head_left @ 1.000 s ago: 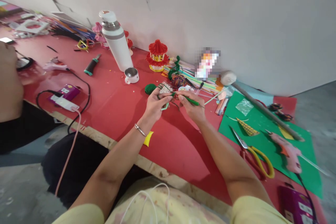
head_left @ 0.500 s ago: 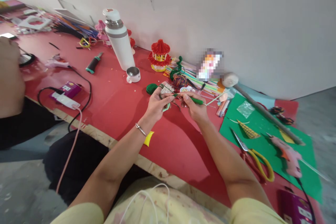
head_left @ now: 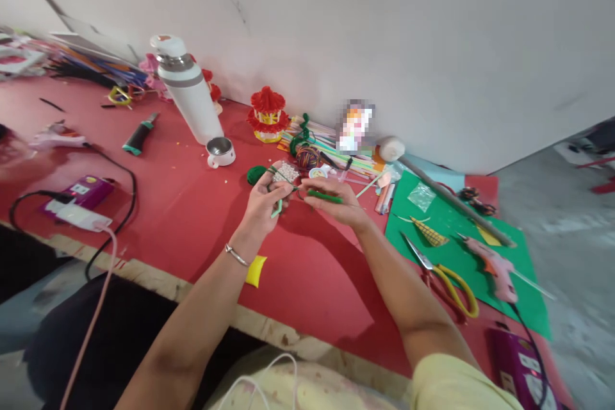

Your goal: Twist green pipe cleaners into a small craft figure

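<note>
Dark green yarn (head_left: 273, 170) runs over the fingers of my left hand (head_left: 262, 206), which is closed in a pinch on it. Below the pinch a pale green piece (head_left: 277, 208) shows, partly hidden by the fingers. My right hand (head_left: 343, 205) grips the green handle of a crochet hook (head_left: 325, 196). The hook's tip points at the left fingertips, where the yarn work is too small to make out. Just behind the left hand sit a green yarn ball (head_left: 256, 174) and a pack of white beads (head_left: 286, 172).
A white thermos (head_left: 189, 99), metal-lined cup (head_left: 221, 150) and red-and-yellow lantern (head_left: 268, 116) stand behind. Multicoloured yarn (head_left: 307, 157) lies ahead. To the right are scissors (head_left: 442, 275), a pink glue gun (head_left: 492, 266) and a stick (head_left: 454, 202). Cords and a purple power strip (head_left: 84, 193) lie left.
The view has swung right, so things on the table appear further left. My right hand has turned, its fingers now stretched more along the hook. My left hand keeps its pinch on the yarn.
</note>
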`<state>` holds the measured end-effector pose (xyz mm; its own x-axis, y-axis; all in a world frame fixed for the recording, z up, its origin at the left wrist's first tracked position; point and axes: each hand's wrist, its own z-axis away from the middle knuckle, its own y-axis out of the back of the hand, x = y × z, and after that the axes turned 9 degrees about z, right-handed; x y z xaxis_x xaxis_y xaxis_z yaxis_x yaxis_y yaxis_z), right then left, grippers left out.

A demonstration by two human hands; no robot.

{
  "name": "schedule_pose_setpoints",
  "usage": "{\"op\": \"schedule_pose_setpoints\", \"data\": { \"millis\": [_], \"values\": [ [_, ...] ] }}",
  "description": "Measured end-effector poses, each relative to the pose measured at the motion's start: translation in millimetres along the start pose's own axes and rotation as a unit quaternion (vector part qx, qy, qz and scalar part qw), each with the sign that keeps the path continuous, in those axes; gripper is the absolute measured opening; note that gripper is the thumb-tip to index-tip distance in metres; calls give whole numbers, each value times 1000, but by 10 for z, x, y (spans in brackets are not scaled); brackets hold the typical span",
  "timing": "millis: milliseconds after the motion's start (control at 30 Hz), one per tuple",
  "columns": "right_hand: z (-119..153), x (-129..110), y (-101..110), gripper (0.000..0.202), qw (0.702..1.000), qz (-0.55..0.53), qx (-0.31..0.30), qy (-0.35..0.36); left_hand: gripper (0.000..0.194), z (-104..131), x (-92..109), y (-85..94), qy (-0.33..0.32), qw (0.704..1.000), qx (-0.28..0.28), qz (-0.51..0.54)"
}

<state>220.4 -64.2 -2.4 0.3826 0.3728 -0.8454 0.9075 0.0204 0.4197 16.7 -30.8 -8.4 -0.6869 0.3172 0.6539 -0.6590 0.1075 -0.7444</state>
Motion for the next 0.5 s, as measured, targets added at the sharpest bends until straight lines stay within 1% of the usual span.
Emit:
{"op": "schedule_pose_setpoints", "data": {
  "millis": [33,67,100,133,200,233,267,300,367,500],
  "values": [
    [-49,53,90,51,999,48,-16,9,90,-5,10,1,-4,1000,1,14],
    [-110,117,187,56,992,124,-3,11,89,-10,16,1,2,1000,1,23],
    [-179,192,284,52,974,223,48,-4,87,-15,17,1,6,1000,0,28],
    [-251,277,377,49,940,325,96,-34,86,-19,13,1,8,999,1,32],
    [-384,467,535,52,851,486,159,-117,84,-23,-2,-2,10,999,2,32],
    [-437,568,594,55,812,538,171,-149,83,-23,-11,-4,10,1000,3,29],
    [-479,667,639,57,784,572,172,-169,83,-20,-20,-7,11,1000,5,26],
    [-508,761,669,59,766,594,169,-178,82,-16,-27,-11,13,1000,5,20],
    [-534,925,691,58,751,616,156,-180,82,-8,-39,-19,13,1000,7,14],
    [-491,1116,649,53,753,625,121,-166,82,-12,-55,-10,15,1000,16,12]
  ]
}}
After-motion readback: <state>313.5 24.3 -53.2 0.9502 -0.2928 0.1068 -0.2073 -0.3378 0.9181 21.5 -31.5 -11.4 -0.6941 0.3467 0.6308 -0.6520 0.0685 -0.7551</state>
